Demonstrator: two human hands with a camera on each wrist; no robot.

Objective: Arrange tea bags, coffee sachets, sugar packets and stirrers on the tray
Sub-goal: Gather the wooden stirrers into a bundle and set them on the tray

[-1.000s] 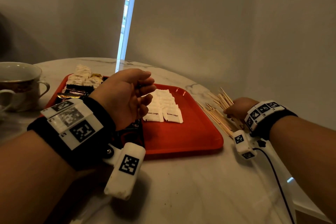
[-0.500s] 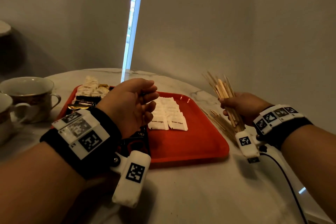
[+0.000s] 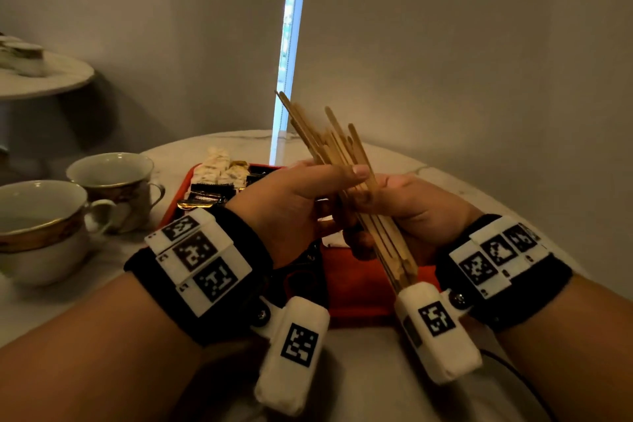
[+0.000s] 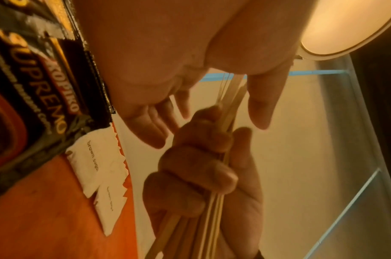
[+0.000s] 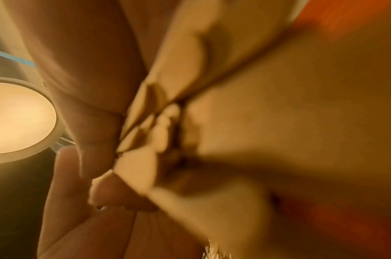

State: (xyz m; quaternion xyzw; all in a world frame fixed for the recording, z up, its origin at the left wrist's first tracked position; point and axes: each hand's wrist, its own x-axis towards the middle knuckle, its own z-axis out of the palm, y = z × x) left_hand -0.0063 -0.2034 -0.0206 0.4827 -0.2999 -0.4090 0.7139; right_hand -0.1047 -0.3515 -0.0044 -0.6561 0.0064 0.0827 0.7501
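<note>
A bundle of wooden stirrers [image 3: 329, 144] stands tilted above the red tray [image 3: 356, 288], and my right hand [image 3: 373, 212] grips it low down in a fist [image 4: 199, 157]. My left hand [image 3: 342, 197] is up against the bundle. Its thumb lies along the stirrers [image 4: 230, 98] and its fingers [image 4: 150, 129] are straight on the other side. White brown-sugar packets [image 4: 101, 166] and black coffee sachets [image 3: 209, 192] lie on the tray, with pale tea bags [image 3: 219, 168] at its far left corner. The right wrist view is blurred and shows only the stirrer ends [image 5: 145, 149].
Two gold-rimmed cups [image 3: 113, 181] [image 3: 37, 226] stand on the marble table [image 3: 370, 370] left of the tray. A small round side table [image 3: 41, 79] stands further back on the left. Grey walls close in behind and to the right.
My right hand lifted the stirrer bundle off the table at the right and carried it left over the tray. My left hand rose to meet it.
</note>
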